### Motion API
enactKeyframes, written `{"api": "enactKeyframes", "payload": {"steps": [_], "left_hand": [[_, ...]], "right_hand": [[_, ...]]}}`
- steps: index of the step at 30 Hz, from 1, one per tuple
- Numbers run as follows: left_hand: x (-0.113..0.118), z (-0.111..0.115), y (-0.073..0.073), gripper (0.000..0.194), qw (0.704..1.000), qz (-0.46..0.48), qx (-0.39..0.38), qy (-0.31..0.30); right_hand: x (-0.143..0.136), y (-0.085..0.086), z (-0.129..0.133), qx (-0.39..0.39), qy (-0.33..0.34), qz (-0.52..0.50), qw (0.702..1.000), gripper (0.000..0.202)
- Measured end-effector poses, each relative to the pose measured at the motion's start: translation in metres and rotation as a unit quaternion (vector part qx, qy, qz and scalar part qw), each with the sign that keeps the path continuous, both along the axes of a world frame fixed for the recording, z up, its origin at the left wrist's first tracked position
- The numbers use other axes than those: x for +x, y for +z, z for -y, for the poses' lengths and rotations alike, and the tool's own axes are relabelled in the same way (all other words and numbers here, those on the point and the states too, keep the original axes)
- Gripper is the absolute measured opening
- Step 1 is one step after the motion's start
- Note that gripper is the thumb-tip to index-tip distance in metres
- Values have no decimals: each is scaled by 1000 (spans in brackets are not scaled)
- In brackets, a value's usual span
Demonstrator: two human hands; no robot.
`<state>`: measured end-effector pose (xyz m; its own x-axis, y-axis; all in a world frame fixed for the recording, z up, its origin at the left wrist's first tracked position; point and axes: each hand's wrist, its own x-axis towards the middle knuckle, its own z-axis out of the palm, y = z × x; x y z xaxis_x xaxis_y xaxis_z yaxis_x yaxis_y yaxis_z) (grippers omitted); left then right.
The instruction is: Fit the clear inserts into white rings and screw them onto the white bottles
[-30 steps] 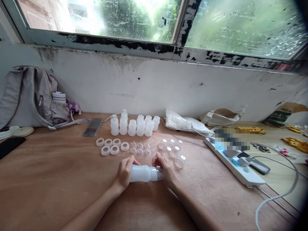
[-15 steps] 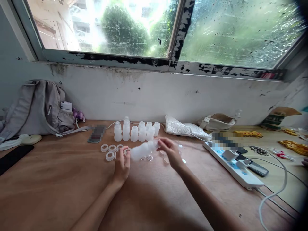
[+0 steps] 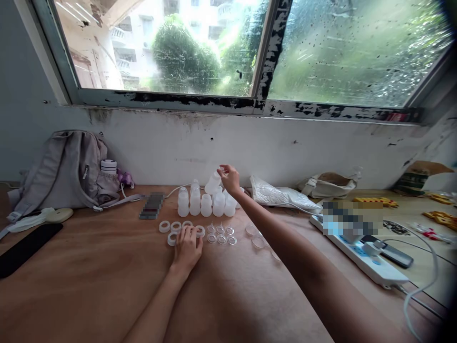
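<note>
My right hand (image 3: 229, 179) is closed on the top of a translucent white baby bottle (image 3: 213, 182), which is slightly tilted above the back of the bottle row. Below it, several similar baby bottles (image 3: 194, 202) stand upright, the two on the left having taller, capped tops. My left hand (image 3: 188, 245) lies over the white bottle collar rings (image 3: 175, 226), its fingers bent forward and apart, touching the group; some rings are hidden beneath it. Just right of that hand, clear bottle nipples (image 3: 221, 239) sit in two short rows.
Clear round caps (image 3: 258, 242) lie partly behind my right forearm. A white plastic bag (image 3: 271, 190) and a power strip (image 3: 378, 269) with cables are on the right. To the left are a grey backpack (image 3: 67, 166), a blurred phone (image 3: 152, 207) and a black flat object (image 3: 30, 247).
My right hand has carried the bottle back and up, from in front of the row to above it. My left hand has left the bottle and lowered onto the collar rings.
</note>
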<state>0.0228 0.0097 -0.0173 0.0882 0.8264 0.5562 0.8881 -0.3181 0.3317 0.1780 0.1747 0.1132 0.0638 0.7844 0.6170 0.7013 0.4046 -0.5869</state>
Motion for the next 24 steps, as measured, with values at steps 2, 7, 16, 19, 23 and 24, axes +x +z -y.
{"api": "enactKeyframes", "payload": {"steps": [2, 7, 16, 19, 23, 24], "left_hand": [[0, 0, 1, 16, 1000, -5, -2, 8], [2, -2, -1, 17, 1000, -15, -10, 16], [5, -3, -6, 20, 999, -29, -21, 15], [5, -4, -6, 20, 999, -28, -24, 16], [5, -4, -6, 21, 999, -30, -33, 16], [5, -4, -7, 22, 999, -31, -35, 17]], "right_hand": [[-12, -6, -11, -3, 3, 17, 1000, 31], [-28, -19, -32, -31, 10, 76, 997, 27], [-35, -44, -44, -113, 33, 177, 977, 22], [-35, -44, -46, -121, 32, 190, 974, 23], [-33, -42, -47, -130, 32, 201, 971, 22], [-32, -42, -47, -132, 31, 202, 970, 22]]}}
